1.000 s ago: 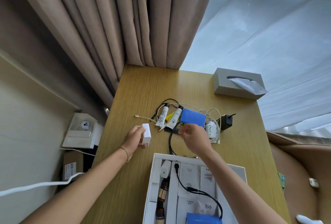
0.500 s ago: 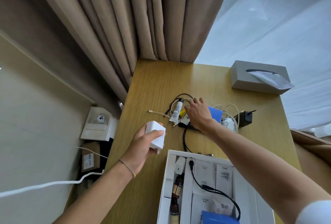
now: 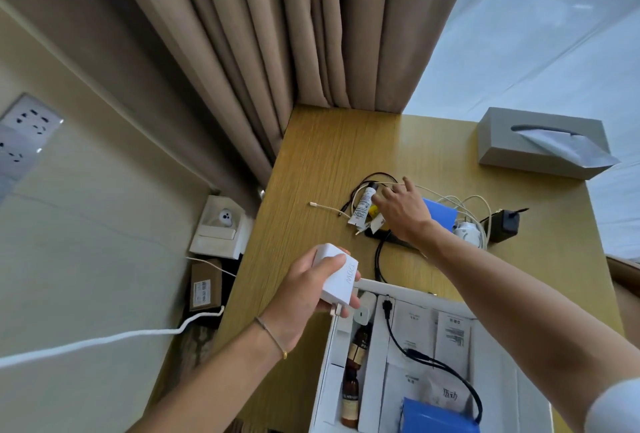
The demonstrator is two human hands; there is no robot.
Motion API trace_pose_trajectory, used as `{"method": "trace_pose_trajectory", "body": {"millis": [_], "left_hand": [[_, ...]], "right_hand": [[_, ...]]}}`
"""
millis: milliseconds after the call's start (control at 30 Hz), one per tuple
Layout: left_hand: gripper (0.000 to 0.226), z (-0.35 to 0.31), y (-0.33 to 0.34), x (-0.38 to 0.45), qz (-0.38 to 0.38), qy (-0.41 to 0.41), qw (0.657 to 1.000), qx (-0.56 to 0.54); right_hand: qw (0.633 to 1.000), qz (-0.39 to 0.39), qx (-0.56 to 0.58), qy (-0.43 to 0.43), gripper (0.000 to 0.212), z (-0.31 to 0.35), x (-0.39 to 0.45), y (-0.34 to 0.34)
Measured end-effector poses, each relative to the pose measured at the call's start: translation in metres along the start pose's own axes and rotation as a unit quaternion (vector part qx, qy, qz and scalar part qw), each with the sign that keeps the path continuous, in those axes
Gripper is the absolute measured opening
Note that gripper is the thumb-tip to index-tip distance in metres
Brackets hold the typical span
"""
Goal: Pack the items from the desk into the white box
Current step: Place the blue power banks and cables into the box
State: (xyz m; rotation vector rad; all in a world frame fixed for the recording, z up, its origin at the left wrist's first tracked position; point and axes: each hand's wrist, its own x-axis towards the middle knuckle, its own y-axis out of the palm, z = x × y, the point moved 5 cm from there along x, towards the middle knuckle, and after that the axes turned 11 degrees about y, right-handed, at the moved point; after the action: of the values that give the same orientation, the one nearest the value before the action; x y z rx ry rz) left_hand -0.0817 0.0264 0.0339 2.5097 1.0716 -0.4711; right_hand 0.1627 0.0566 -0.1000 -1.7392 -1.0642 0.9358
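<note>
Nearest to me, the white box (image 3: 367,289) sits at the front edge of the desk (image 3: 332,155), open, with brown bottles (image 3: 349,398) in a left slot, paper packets (image 3: 450,339), a black cable (image 3: 436,363) looped across them and a blue pack (image 3: 440,415) at the near end. A small white plug (image 3: 363,309) lies in the far left corner of the box.

My left hand (image 3: 308,297) hangs over that corner, fingers and thumb wrapped around a white charger (image 3: 337,275) with its metal prongs pointing down toward the box; it is in the air, not yet inside.

Further out, my right hand (image 3: 403,209) reaches over the pile of things in the middle of the desk. Its fingers look loosely spread above the pile, but I cannot tell whether they are pinching anything under the palm. Just left of it lies a white tube (image 3: 362,206) with a dark cap, on top of tangled black and white cords (image 3: 464,204). A blue case (image 3: 441,214) shows past the wrist, with a black adapter (image 3: 505,225) beyond the cords to the right.

A grey tissue box (image 3: 540,142) stands at the far right corner, and beige curtains (image 3: 294,34) hang behind the desk.
</note>
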Motion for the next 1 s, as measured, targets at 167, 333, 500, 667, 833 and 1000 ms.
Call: {"method": "trace_pose_trajectory", "body": {"millis": [167,333,500,667,833,1000], "left_hand": [[0.032,0.001,0.011,-0.006,0.007,0.010,0.995,0.097],[0.022,0.011,0.023,-0.009,0.035,0.055,0.952,0.298],[0.031,0.033,0.038,-0.010,0.127,0.051,0.873,0.468],[0.044,0.066,0.056,-0.007,0.239,0.033,0.769,0.592],[0.043,0.101,0.058,-0.007,0.286,0.000,0.707,0.646],[0.040,0.116,0.061,-0.006,0.320,-0.013,0.654,0.685]], "right_hand": [[0.990,-0.050,0.127,0.036,0.042,-0.010,-0.013,-0.019],[0.884,-0.040,0.437,0.161,0.027,-0.029,-0.052,-0.056],[0.722,0.017,0.655,0.221,0.021,-0.044,-0.118,-0.081],[0.640,0.091,0.723,0.243,0.021,-0.047,-0.188,-0.078],[0.650,0.134,0.697,0.270,0.020,-0.048,-0.245,-0.068],[0.630,0.191,0.702,0.274,0.038,-0.028,-0.274,-0.052]]}}
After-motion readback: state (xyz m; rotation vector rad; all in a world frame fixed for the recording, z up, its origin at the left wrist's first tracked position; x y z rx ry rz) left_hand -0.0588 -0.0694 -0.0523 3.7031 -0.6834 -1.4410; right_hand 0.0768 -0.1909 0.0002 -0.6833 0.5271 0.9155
